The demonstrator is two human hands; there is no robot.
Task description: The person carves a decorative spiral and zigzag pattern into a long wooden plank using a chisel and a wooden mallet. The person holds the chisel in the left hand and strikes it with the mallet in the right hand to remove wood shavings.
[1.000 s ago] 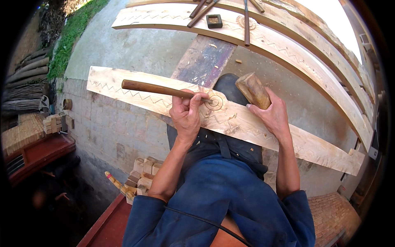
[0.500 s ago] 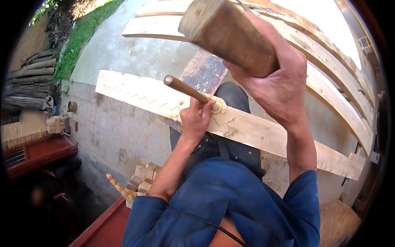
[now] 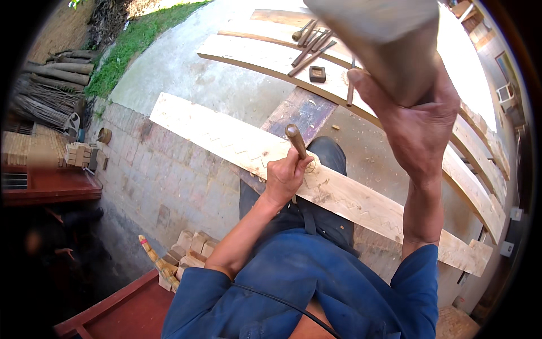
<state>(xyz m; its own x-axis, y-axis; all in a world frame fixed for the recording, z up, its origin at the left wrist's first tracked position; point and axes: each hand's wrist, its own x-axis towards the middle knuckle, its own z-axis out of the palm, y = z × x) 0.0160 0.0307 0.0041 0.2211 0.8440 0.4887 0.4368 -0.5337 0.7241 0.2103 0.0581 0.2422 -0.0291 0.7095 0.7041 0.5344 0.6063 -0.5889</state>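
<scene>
Wooden mallet (image 3: 389, 48) seemed heavy, best held low.
Right hand (image 3: 418, 121), upper right, gripped it; left hand (image 3: 283, 176), centre, closed around tool handle (image 3: 295, 139).

The person here has on a deep blue shirt (image 3: 282, 265), loose and creased, filling the lower middle of the frame. The left sleeve (image 3: 195, 299), at the lower left of it, and the right sleeve (image 3: 416, 285), at the lower right, are the same blue and reach about to the elbows. A thin black cable (image 3: 282, 303) slants across the shirt front toward the bottom edge. Dark trousers (image 3: 330, 155) show near the centre; left hand (image 3: 285, 179) and right hand (image 3: 416, 127) are bare.
</scene>
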